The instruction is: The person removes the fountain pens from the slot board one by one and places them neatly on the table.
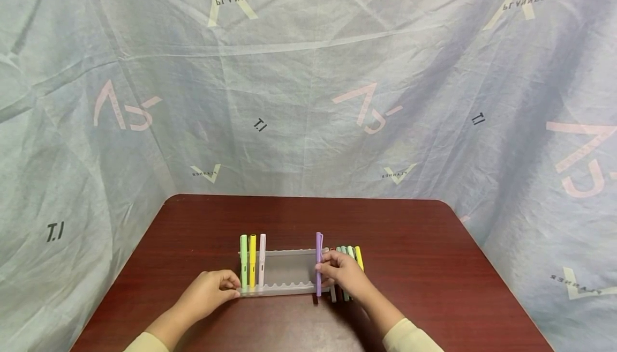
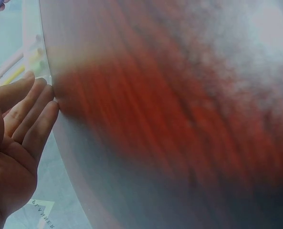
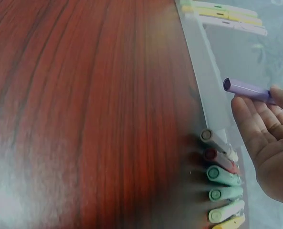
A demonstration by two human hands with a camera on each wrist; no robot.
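Right grip point(image 1: 343, 272) pinches a purple pen point(image 1: 318, 245) between thumb and fingers; left grip point(image 1: 210, 289) has its fingertips by a rack corner, though whether they pinch it I cannot tell; dark red bench point(image 1: 414, 234) spreads beneath; on it lies the clear rack point(image 1: 289, 289), purple pen at its right end; further pens point(image 3: 225, 175) sit just beyond that end; pale green point(image 1: 243, 261), yellow point(image 1: 253, 261) and pale pink pens point(image 1: 262, 261) fill the rack's left end.

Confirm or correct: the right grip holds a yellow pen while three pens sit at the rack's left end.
Wrong pen colour: the head view shows the right grip holding a purple pen while three pens sit at the left end of the rack.
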